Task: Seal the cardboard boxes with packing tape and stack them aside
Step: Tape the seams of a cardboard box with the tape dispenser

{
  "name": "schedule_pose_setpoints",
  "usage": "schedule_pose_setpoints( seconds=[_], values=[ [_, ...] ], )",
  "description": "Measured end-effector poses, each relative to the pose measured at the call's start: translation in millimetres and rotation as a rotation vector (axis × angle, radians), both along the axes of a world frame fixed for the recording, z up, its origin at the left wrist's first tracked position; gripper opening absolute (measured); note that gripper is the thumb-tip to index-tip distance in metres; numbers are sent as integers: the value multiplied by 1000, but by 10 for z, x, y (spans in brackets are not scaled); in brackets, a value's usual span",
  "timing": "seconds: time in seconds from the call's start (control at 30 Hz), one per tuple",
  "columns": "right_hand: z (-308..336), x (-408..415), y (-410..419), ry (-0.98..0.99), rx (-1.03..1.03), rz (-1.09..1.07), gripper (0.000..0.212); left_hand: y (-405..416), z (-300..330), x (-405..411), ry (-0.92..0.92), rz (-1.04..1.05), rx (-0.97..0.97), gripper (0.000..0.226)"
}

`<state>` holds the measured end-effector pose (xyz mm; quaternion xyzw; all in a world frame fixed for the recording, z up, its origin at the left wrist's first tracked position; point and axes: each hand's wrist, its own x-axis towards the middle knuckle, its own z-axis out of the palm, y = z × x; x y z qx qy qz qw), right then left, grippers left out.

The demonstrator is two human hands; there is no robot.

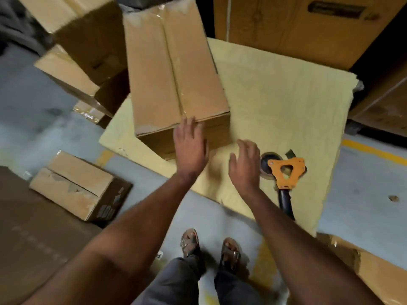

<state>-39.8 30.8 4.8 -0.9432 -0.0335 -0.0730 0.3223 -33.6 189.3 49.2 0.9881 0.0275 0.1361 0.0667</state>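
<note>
A long cardboard box (174,71) lies on a pale yellow cardboard sheet (275,102), its top flaps closed along a taped centre seam. My left hand (190,144) is flat, fingers apart, at the box's near top edge and front face. My right hand (245,164) hovers just right of the box's near corner, fingers spread, holding nothing. An orange tape dispenser (284,172) with a black handle lies on the sheet right beside my right hand.
A smaller box (77,186) with a torn top sits on the grey floor at left. Stacked boxes (81,51) stand behind it at upper left. Large cartons (297,29) rise at the back right. Another box corner (370,267) is at lower right. My sandalled feet (209,247) are below.
</note>
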Motion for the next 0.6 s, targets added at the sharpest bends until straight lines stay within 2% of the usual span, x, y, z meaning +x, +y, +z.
schedule_pose_setpoints(
  seconds=[0.07, 0.17, 0.23, 0.4, 0.47, 0.57, 0.6],
  values=[
    [242, 252, 383, -155, -76, 131, 47, 312, 106, 204, -43, 94, 12, 55],
    [370, 639, 786, -245, -267, 293, 54, 649, 81, 419, 157, 45, 109, 65],
    [314, 806, 905, -226, -389, 377, 57, 799, -7, 484, 203, 6, 140, 68],
    [234, 914, 951, -158, -619, 410, 59, 905, -89, 482, 215, 34, 135, 86],
    [280, 903, 959, -121, -627, 415, 61, 881, -60, 481, 254, 35, 120, 89],
    [367, 820, 921, -59, -595, 462, 77, 834, 47, 455, 351, 38, 134, 85],
    [407, 786, 898, -79, -589, 503, 73, 833, 93, 446, 381, 33, 149, 82]
  ],
)
